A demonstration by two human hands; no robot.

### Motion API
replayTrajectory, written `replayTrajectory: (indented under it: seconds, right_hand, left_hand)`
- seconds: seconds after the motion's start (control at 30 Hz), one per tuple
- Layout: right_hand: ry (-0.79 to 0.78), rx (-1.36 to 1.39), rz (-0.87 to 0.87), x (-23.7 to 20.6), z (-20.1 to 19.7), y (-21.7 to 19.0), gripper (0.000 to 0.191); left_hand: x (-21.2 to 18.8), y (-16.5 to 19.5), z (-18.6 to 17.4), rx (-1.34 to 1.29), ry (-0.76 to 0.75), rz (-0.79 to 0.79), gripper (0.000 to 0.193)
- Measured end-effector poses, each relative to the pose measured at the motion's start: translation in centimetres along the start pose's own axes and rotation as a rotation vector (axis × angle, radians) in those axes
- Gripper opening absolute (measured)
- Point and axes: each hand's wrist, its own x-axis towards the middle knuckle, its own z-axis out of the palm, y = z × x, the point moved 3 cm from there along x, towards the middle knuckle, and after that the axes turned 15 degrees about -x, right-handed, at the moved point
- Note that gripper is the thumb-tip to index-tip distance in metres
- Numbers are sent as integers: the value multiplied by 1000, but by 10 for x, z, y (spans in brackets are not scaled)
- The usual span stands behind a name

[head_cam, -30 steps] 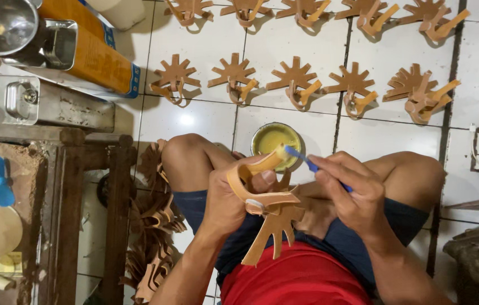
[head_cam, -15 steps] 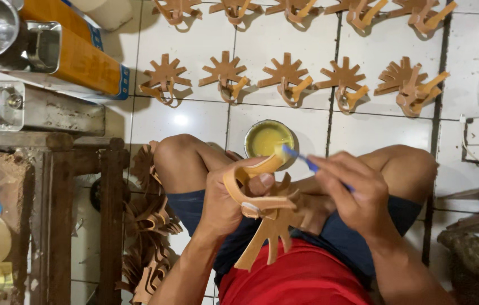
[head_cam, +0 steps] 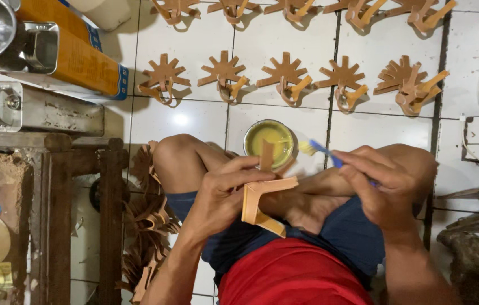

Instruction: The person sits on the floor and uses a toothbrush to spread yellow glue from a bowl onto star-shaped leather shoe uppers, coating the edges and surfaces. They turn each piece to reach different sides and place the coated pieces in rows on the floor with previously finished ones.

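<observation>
- The left hand [head_cam: 222, 192] is closed around a tan, bent leather strap piece [head_cam: 259, 203], held over the lap.
- The right hand [head_cam: 386, 181] pinches a blue-handled brush [head_cam: 321, 151] beside the round tin of yellow glue [head_cam: 269, 139].
- The piece looks light and floppy; best held by its unglued edges.

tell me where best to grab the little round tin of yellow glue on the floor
Grip the tin by its outer rim, coming straight down from above with fingers on opposite sides. It sits upright and open on the tile, so the wet yellow inside is best avoided. The far side looks freer: the strap piece in the left hand overlaps its near edge, and the brush in the right hand hovers beside it.
</observation>
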Motion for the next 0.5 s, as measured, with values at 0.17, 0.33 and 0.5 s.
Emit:
replayTrajectory:
  seconds: [0.17,0.33,0.5]
  right_hand:
    - [-87,-81,-111,5,12,-11,24]
    - [-85,-97,-152,11,22,-3,21]
    - [-169,137,-66,0,19,0,24]
  left_hand:
    - [0,19,4,138,-62,21,40]
    - [0,26,5,82,-76,10,36]
    - [0,28,1,101,-83,-16,43]
